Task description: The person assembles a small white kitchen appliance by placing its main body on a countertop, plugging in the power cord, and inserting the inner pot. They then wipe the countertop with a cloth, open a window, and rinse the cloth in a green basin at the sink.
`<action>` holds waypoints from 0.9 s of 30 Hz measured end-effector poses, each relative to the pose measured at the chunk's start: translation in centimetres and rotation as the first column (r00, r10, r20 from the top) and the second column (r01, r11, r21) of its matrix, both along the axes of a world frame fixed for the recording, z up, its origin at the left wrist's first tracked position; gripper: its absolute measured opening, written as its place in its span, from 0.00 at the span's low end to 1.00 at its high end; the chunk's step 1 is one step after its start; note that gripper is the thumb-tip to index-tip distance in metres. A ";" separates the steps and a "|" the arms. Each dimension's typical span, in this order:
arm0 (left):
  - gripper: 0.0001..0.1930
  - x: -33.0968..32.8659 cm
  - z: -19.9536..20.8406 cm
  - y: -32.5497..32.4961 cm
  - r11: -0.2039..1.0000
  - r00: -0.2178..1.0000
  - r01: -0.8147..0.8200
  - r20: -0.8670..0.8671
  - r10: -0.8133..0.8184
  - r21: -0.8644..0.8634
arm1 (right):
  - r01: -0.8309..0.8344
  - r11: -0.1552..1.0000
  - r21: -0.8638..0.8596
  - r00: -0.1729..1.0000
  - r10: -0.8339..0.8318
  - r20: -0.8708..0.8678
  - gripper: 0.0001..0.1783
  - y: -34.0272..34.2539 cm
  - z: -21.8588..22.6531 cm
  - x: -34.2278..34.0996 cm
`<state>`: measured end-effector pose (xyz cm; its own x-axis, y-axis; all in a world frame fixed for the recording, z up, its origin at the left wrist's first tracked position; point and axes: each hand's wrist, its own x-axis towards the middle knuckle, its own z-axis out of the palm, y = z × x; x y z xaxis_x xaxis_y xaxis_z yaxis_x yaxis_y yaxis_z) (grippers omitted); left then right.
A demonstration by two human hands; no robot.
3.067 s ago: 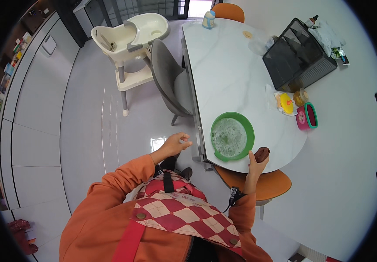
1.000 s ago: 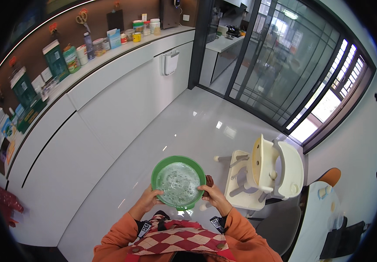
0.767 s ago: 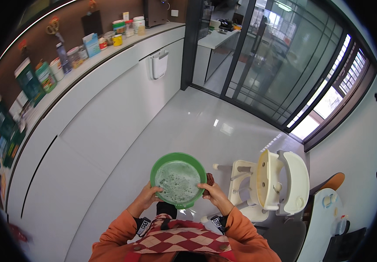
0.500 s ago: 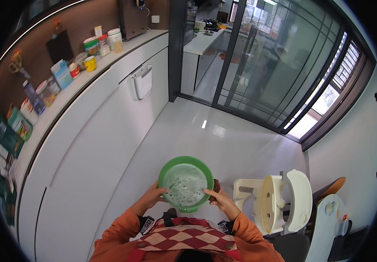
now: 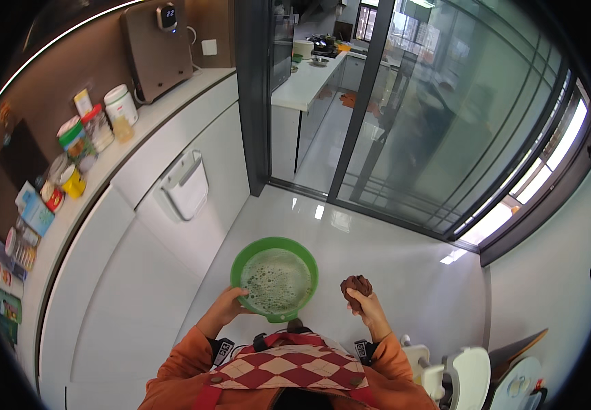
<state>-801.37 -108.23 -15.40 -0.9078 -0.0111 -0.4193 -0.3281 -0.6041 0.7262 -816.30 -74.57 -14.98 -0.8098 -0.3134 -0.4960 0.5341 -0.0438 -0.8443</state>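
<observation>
A round green basin (image 5: 313,268) with soapy, bubbly water in it is held up in front of me. My left hand (image 5: 228,306) grips its left rim, thumb over the edge and fingers underneath. To the right of the basin and apart from it, my right hand (image 5: 367,309) is closed around a crumpled dark brown cloth (image 5: 357,284), which bulges out above the fingers.
A sliding glass door (image 5: 439,130) with a dark frame stands partly open ahead, onto a kitchen counter (image 5: 309,89). White cabinets (image 5: 131,273) topped with jars run along the left; a white bin (image 5: 189,188) hangs there. A cream high chair (image 5: 466,376) stands at lower right.
My right hand has let go of the basin and moved right with the brown cloth. The left hand alone now holds the basin. The view has shifted forward, toward the glass door.
</observation>
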 end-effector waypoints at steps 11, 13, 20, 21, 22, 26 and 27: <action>0.28 -23.4 0.5 -10.2 0.973 0.973 -0.228 0.021 0.228 -0.031 | -0.236 0.971 0.037 0.943 0.238 -0.234 0.30 -10.8 0.1 -27.2; 0.27 -28.0 -0.3 -12.8 0.971 0.971 -0.237 -0.024 0.237 -0.020 | -0.189 0.981 0.043 0.952 0.193 -0.236 0.29 -12.2 -1.3 -31.6; 0.25 -45.1 -0.4 -22.2 0.983 0.982 -0.185 0.022 0.185 -0.022 | 0.098 0.988 0.116 0.972 -0.070 -0.226 0.21 -15.2 -2.2 -46.1; 0.25 -47.4 0.0 -23.1 0.985 0.985 -0.170 0.017 0.170 -0.031 | 0.129 0.984 0.122 0.968 -0.099 -0.229 0.20 -15.5 -1.6 -48.1; 0.25 -50.1 0.4 -23.8 0.988 0.988 -0.153 -0.009 0.153 -0.031 | 0.167 0.976 0.142 0.967 -0.133 -0.219 0.20 -16.0 -1.1 -50.3; 0.28 -60.4 1.1 -25.7 0.998 0.998 -0.062 -0.020 0.061 -0.034 | 0.143 0.960 0.242 0.958 -0.073 -0.276 0.20 -18.1 0.4 -58.0; 0.28 -62.8 1.1 -25.9 0.997 0.997 -0.073 -0.019 0.072 -0.040 | 0.110 0.977 0.180 0.950 -0.050 -0.307 0.20 -18.5 0.6 -59.9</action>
